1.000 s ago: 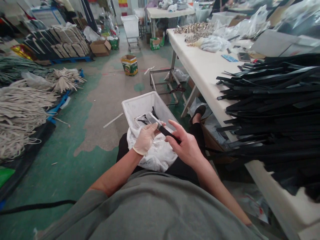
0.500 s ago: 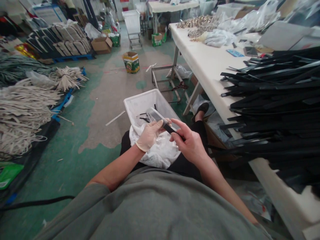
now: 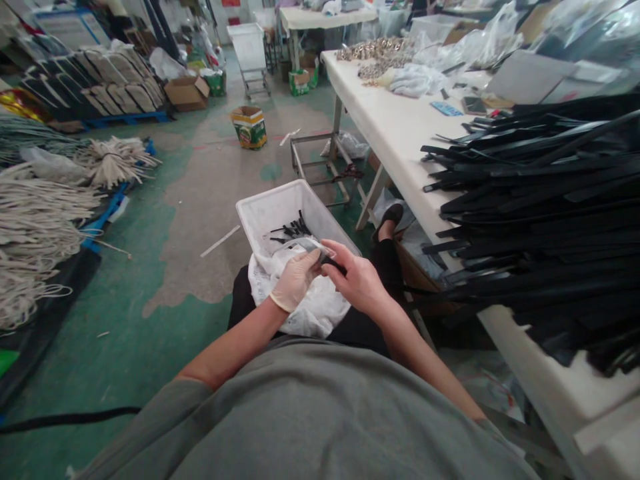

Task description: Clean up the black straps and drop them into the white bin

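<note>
Above a white plastic bin (image 3: 270,203) on my lap, my left hand (image 3: 296,277), in a pale thin glove, pinches a black strip with a clear film-like piece at its far end. My bare right hand (image 3: 357,273) holds the near part of the same black strip (image 3: 336,265), its fingers close to my left fingertips. Crumpled white plastic (image 3: 315,310) lies under both hands over the bin's near side. Several short black pieces (image 3: 295,228) rest inside the bin.
A cream table (image 3: 380,127) on the right bears a big pile of black strips (image 3: 540,220) and metal rings (image 3: 380,50). Bundles of beige cords (image 3: 45,220) lie at the left. A carton (image 3: 249,127) stands on the floor ahead, near a metal frame (image 3: 320,167).
The view has turned slightly right. Both hands have tilted the strip lower, and its clear end no longer sticks up. More of the black pieces in the bin show.
</note>
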Demonstrator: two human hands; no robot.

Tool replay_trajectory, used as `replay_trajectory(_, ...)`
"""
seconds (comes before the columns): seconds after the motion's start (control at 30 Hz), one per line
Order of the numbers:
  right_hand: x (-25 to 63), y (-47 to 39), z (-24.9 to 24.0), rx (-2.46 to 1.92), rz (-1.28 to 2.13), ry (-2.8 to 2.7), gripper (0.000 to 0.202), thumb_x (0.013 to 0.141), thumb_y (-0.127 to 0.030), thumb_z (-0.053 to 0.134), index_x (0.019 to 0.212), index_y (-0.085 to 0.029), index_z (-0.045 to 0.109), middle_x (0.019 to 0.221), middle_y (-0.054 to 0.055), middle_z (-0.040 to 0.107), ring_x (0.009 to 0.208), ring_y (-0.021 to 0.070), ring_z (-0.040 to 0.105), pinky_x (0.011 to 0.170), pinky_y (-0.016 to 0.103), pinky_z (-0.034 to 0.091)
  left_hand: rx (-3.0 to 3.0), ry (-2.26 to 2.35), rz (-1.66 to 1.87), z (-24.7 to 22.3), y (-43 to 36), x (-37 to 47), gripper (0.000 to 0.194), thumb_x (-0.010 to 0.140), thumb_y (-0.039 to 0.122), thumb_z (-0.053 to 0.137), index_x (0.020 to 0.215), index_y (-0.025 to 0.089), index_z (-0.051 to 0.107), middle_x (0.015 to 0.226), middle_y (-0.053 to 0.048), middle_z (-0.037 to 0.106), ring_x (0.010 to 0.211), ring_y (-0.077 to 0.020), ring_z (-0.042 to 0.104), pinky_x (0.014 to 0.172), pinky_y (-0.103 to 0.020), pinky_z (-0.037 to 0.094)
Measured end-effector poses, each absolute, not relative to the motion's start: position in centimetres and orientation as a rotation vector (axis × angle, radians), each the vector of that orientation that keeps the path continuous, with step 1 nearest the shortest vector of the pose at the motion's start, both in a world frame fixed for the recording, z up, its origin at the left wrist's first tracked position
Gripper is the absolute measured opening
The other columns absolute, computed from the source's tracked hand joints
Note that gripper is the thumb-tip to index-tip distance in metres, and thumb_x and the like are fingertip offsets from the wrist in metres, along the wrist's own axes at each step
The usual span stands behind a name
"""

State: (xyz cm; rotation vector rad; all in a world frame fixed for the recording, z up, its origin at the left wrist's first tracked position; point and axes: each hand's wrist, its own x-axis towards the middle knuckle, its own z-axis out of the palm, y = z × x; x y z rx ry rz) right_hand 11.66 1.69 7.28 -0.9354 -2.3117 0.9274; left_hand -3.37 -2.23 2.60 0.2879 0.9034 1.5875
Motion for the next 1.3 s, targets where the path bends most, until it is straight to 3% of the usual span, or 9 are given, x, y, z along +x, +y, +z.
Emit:
replay_trajectory(0.17,13.7,0.6,8.5,-0.552,0.998,-2.274,0.044,0.085,-0.027,0.069,0.128,-0.024,0.060,0.107,0.005,0.071,0.087,0.0174,0.069,0.081,0.029,0.053,0.164,0.944,1.585,3.6,-1.7,-6.8,0.014,0.090,0.026,0.062,0.091,0.014,0.070,0.092,-0.008,0.075,0.091,-0.0169,0.070,0.090,-0.029,0.053)
replay_trajectory(0.33,12.9,1.1,7.5,-0.454,0.774,-2.224,0.026,0.093,-0.017,0.053,0.108,-0.027,0.072,0.101,0.006,0.070,0.094,0.0170,0.065,0.084,0.031,0.053,0.160,0.882,1.471,2.7,-2.1,-6.7,0.017,0.093,0.023,0.056,0.092,0.013,0.070,0.089,-0.008,0.075,0.080,-0.0151,0.071,0.077,-0.025,0.055)
replay_trajectory(0.47,11.1,2.8,5.4,-0.511,0.728,-2.220,0.021,0.093,-0.020,0.054,0.099,-0.026,0.073,0.120,0.007,0.067,0.112,0.0205,0.061,0.097,0.038,0.049,0.243,0.815,1.385,1.7,-3.2,-4.8,0.015,0.089,0.025,0.061,0.094,0.015,0.071,0.090,-0.007,0.075,0.079,-0.0167,0.071,0.077,-0.028,0.056)
replay_trajectory(0.7,12.3,2.5,5.9,-0.665,0.972,-2.107,0.024,0.098,-0.030,0.050,0.094,-0.020,0.071,0.089,0.005,0.073,0.082,0.0171,0.068,0.078,0.029,0.051,0.030,0.806,1.151,-0.1,-2.7,-5.9,0.053,0.092,0.060,0.047,0.086,0.013,0.069,0.085,-0.014,0.074,0.080,-0.0251,0.072,0.076,-0.037,0.056)
replay_trajectory(0.87,16.1,1.6,8.9,-0.413,1.507,-1.973,0.030,0.097,-0.038,0.053,0.086,-0.017,0.071,0.077,0.005,0.071,0.071,0.0158,0.065,0.070,0.028,0.052,-0.192,0.992,1.375,-2.1,0.2,-8.4,0.048,0.100,0.046,0.038,0.107,0.007,0.065,0.077,-0.012,0.072,0.065,-0.0181,0.069,0.065,-0.028,0.055)
replay_trajectory(0.97,17.3,2.0,8.8,-0.302,1.813,-1.943,0.033,0.095,-0.042,0.057,0.085,-0.015,0.071,0.073,0.006,0.071,0.065,0.0156,0.064,0.063,0.027,0.051,-0.110,1.026,1.500,-2.0,0.6,-8.7,0.035,0.101,0.032,0.039,0.119,0.011,0.060,0.074,-0.007,0.071,0.057,-0.0147,0.066,0.063,-0.026,0.053)
replay_trajectory(1.13,15.7,4.8,5.3,-0.662,1.809,-1.523,0.029,0.087,-0.045,0.067,0.093,-0.018,0.074,0.104,0.010,0.073,0.090,0.0188,0.068,0.078,0.030,0.053,0.390,1.034,1.327,-1.7,-2.5,-7.0,0.039,0.090,0.036,0.063,0.122,0.014,0.061,0.083,-0.009,0.072,0.059,-0.0163,0.067,0.060,-0.026,0.050)
replay_trajectory(1.23,14.1,7.3,3.5,-0.729,1.868,-1.262,0.030,0.078,-0.047,0.074,0.089,-0.019,0.073,0.129,0.012,0.065,0.116,0.0246,0.061,0.089,0.036,0.053,0.677,1.056,1.140,-1.6,-4.9,-6.2,0.050,0.085,0.047,0.067,0.122,0.014,0.063,0.089,-0.011,0.073,0.066,-0.0186,0.068,0.063,-0.027,0.049)
replay_trajectory(1.3,13.4,8.7,3.0,-0.706,1.913,-1.184,0.031,0.073,-0.047,0.077,0.087,-0.020,0.073,0.137,0.011,0.060,0.120,0.0255,0.059,0.090,0.038,0.054,0.815,1.067,1.014,-1.5,-6.1,-6.0,0.050,0.085,0.049,0.067,0.121,0.015,0.065,0.091,-0.010,0.072,0.068,-0.0188,0.068,0.065,-0.027,0.048)
